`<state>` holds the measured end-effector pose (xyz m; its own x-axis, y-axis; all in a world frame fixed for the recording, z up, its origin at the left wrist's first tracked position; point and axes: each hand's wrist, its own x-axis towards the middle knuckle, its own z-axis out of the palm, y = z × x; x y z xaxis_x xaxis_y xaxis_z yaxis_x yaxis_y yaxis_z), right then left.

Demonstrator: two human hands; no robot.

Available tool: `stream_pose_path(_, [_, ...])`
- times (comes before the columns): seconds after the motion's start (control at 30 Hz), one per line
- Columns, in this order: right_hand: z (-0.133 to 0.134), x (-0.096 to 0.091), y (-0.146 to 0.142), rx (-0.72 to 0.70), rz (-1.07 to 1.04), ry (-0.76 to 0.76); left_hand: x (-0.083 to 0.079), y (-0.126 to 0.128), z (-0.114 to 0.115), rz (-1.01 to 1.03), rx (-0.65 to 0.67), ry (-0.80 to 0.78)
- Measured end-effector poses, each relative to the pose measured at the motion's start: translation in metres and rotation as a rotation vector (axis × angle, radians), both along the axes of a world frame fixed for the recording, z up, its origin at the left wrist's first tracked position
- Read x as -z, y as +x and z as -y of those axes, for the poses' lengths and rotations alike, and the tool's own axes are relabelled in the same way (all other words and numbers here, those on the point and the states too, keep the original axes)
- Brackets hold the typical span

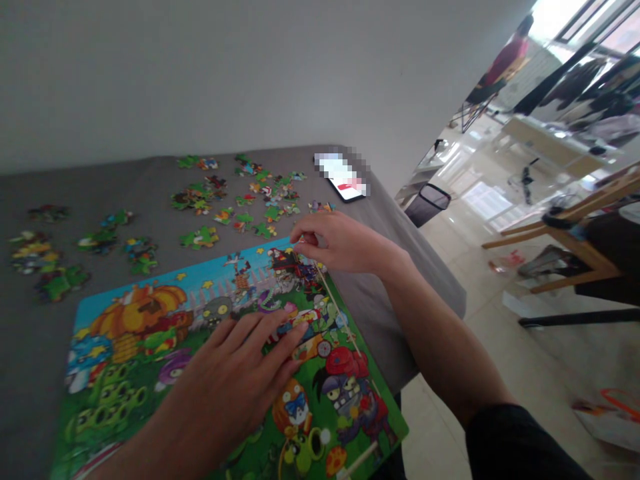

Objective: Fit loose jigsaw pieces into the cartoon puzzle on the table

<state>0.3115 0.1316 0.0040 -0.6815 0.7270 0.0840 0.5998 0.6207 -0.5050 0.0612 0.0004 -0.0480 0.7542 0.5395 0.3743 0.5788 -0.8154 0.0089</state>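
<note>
A jigsaw puzzle board (pixel 145 393) with a bright printed picture of a pumpkin, pea plants and cartoon zombies lies on the cloth-covered table. My left hand (pixel 240 373) rests flat on its middle, fingers stretched out and holding nothing. At the board's far right corner, my right hand (pixel 340 243) is closed in a pinch, thumb and fingertips together. Whatever is between those fingertips is too small and hidden to make out. A pale line runs down along the board's right edge, just below the right hand. Loose jigsaw pieces (pixel 200 238) lie beyond the board.
More pieces are scattered in small groups on the grey cloth (pixel 25 193), toward the wall. A phone (pixel 345 180) with a lit screen lies near the table's right corner. Right of the table are a bin (pixel 427 203), a wooden chair (pixel 575 233) and a shiny tiled floor.
</note>
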Motion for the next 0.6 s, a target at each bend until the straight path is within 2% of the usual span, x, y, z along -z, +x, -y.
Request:
stream_pose_path(0.2, [-0.005, 0.012, -0.003, 0.088, -0.084, 0.139, 0.005, 0.004, 0.006, 0.039, -0.048, -0.015])
stream_pose_path(0.33, [-0.013, 0.030, -0.010, 0.164, -0.109, 0.224, -0.012, -0.001, 0.001, 0.063, -0.017, -0.032])
stream_pose_path(0.47, [-0.024, 0.047, -0.011, 0.273, -0.099, 0.226, -0.027, -0.034, -0.017, 0.098, -0.039, -0.070])
stream_pose_path(0.6, [-0.035, 0.059, -0.004, 0.404, -0.050, 0.204, -0.021, -0.082, -0.041, 0.133, -0.206, -0.143])
